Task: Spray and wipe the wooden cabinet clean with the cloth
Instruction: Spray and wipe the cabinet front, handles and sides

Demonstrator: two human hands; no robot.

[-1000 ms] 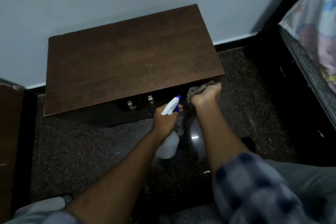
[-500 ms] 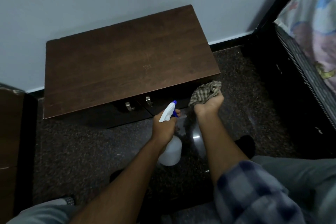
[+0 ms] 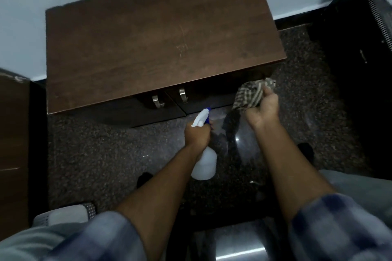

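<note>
Left hand (image 3: 197, 135) and right hand (image 3: 264, 110) reach forward, each curled in grip.

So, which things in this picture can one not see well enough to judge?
Cabinet front: head view, seen steeply from above and in shadow; wet or dry, cannot tell.
Spray bottle neck: head view, covered by the left hand.
Cloth: head view, partly bunched inside the right hand.
Brown furniture: head view, cut off by the left edge.

Dim, cool light. The wooden cabinet (image 3: 148, 48) shows dully on top, its front lost in shadow. There's a small glare on the floor (image 3: 106, 154) before it, perhaps a lamp's reflection. Edges bow, sleeves (image 3: 339, 229) blur.
</note>
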